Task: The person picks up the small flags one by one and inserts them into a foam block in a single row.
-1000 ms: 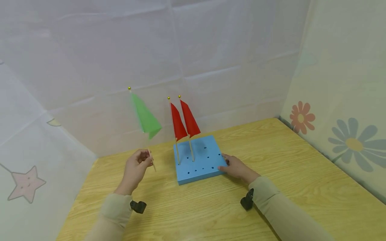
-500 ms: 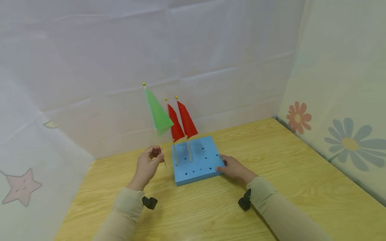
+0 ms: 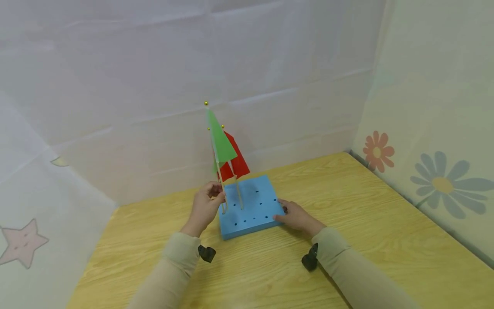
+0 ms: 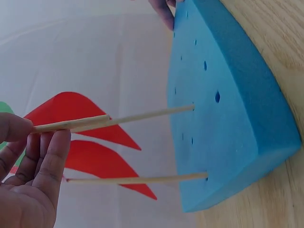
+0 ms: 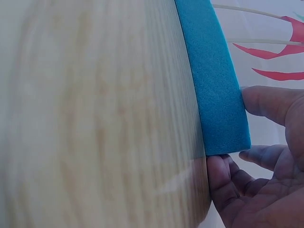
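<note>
My left hand [image 3: 205,205] pinches the wooden stick [image 4: 71,124] of a green paper flag [image 3: 222,146] between thumb and fingers. Its lower end hangs over the blue foam block [image 3: 251,212], clear of the surface in the left wrist view. Two red flags [image 3: 240,159] stand upright with their sticks in holes at the block's left part; the green one partly covers them in the head view. My right hand [image 3: 298,216] grips the block's right end, the thumb [image 5: 270,102] at the top edge and curled fingers against the end face.
Several small holes [image 3: 260,204] dot the block's top. The block lies on a wood-grain table [image 3: 251,274], with a pale cloth backdrop [image 3: 293,107] behind. A printed side panel [image 3: 444,128] stands to the right. Gold beads [image 3: 206,103] top the sticks.
My left hand has carried the green flag rightward from beside the block to over its left part, in front of the red flags. My right hand keeps its grip on the block.
</note>
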A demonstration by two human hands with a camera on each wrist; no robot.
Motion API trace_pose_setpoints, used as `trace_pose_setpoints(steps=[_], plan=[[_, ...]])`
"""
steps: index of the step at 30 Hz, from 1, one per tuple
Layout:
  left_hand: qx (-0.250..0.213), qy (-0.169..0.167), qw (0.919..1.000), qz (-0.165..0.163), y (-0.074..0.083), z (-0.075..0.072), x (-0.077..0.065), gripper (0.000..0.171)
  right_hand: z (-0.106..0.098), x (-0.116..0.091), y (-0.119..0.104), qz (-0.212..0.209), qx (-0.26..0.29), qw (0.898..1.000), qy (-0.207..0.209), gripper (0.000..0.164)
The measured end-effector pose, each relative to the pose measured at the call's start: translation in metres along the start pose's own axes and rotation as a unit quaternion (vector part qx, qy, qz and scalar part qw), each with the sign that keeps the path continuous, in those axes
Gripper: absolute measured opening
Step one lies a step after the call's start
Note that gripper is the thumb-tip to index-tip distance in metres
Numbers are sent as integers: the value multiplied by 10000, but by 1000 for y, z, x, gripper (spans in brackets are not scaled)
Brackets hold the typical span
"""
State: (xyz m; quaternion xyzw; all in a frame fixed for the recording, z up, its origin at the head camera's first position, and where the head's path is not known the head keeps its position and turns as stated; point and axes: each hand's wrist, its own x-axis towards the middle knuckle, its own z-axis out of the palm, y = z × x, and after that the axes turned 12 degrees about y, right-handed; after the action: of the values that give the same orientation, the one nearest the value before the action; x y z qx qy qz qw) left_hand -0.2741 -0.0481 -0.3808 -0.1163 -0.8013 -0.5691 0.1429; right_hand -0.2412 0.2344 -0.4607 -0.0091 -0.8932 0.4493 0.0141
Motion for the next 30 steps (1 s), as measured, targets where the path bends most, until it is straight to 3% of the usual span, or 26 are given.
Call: trace_pose_setpoints(steps=[7,18,30], plan=[[113,-108,9997,162,-3,18,1,10,1,1,1,-65,-59,10000,47,71],[-96,-389,9989,237,-7,53,5,8,2,-3,2,-48,54,10000,25,71],[257,-367,9988,205,-11,71,10,10,3,-2,1,-93,-23,9999,138,70]])
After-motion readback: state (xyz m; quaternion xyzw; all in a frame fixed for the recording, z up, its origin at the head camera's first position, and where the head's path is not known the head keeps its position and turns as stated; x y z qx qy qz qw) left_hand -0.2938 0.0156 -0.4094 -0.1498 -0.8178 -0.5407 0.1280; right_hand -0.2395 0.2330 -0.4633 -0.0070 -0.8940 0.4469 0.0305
